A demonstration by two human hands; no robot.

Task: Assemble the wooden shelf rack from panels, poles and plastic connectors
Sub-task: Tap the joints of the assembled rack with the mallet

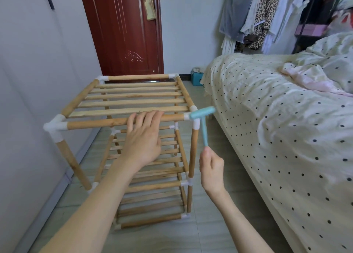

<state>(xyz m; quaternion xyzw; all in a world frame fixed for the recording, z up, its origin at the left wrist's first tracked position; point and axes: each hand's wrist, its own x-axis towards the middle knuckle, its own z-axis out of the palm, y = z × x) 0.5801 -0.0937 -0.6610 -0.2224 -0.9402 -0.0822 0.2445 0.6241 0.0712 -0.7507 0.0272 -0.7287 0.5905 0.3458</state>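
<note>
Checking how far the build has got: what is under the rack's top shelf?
Under the top shelf sit two lower slatted shelves, joined by poles and white connectors. The left hand and forearm cover part of them.

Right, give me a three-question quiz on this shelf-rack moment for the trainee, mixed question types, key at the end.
1. True or false: the left hand rests on the front top pole of the wooden shelf rack.
2. Multiple choice: the right hand pinches the handle end of a
A. steel claw hammer
B. light blue plastic mallet
C. screwdriver
3. Fill in: the mallet's head is at the rack's near ____ top corner connector.

Key: 1 true. 2 B. 3 right.
</note>
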